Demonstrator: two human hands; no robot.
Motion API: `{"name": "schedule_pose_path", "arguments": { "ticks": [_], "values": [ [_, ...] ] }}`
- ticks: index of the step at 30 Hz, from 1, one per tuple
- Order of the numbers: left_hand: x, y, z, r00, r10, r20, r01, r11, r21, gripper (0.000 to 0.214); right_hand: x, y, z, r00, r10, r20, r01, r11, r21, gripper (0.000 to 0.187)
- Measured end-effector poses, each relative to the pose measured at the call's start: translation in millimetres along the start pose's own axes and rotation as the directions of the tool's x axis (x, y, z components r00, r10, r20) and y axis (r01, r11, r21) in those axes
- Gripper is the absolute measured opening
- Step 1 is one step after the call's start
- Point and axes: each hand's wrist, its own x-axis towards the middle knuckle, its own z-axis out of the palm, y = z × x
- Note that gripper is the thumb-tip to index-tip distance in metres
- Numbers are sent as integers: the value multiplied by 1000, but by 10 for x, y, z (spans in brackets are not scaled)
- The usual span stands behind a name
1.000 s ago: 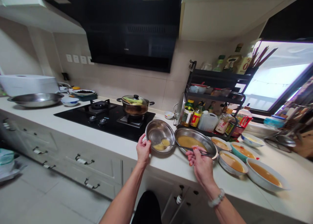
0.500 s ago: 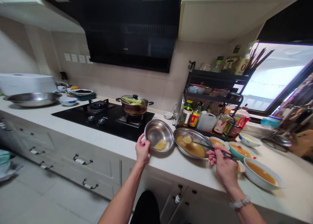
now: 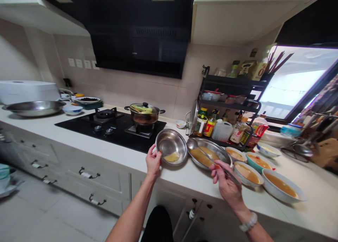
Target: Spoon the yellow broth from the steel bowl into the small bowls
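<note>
My left hand (image 3: pixel 153 161) grips the near rim of a tilted steel bowl (image 3: pixel 171 146) with a little yellow liquid pooled in its low side. My right hand (image 3: pixel 226 184) is closed on the handle of a metal ladle (image 3: pixel 208 156), whose cup rests at the left rim of a wide steel pan (image 3: pixel 210 154) holding yellow-brown liquid. The pan sits on the white counter (image 3: pixel 87 141) just right of the bowl.
Three filled bowls (image 3: pixel 248 173) stand right of the pan, a black spice rack (image 3: pixel 229 104) behind. A lidded pot (image 3: pixel 144 113) sits on the black hob (image 3: pixel 111 127). Far left are a large steel basin (image 3: pixel 33 107) and small dishes. Drawers run below the counter.
The ladle emptied into the tilted bowl, swung right into the pan, and now its cup is back at the pan's left rim. My left hand kept hold of the bowl.
</note>
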Motion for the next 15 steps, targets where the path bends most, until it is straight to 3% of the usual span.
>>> {"name": "schedule_pose_path", "arguments": {
  "ticks": [3, 7, 10, 15],
  "values": [
    [-2, -2, 2, 1000, 11, 6, -10, 1000, -4, 61, -68, 54, 264, 994, 44, 95, -51, 996, 68, 21],
    [-5, -2, 5, 1000, 21, 8, -21, 1000, -11, 60, -115, 227, 500, 981, 79, 178, -85, 996, 30, 25],
    [-5, -2, 5, 1000, 11, 4, -11, 1000, -11, 61, -111, 273, 588, 977, 96, 188, -103, 994, 26, 27],
    [0, -16, -1, 1000, 14, 6, -14, 1000, -23, 60, -75, 210, 653, 945, 307, 108, -321, 935, 152, 37]
  ]
}}
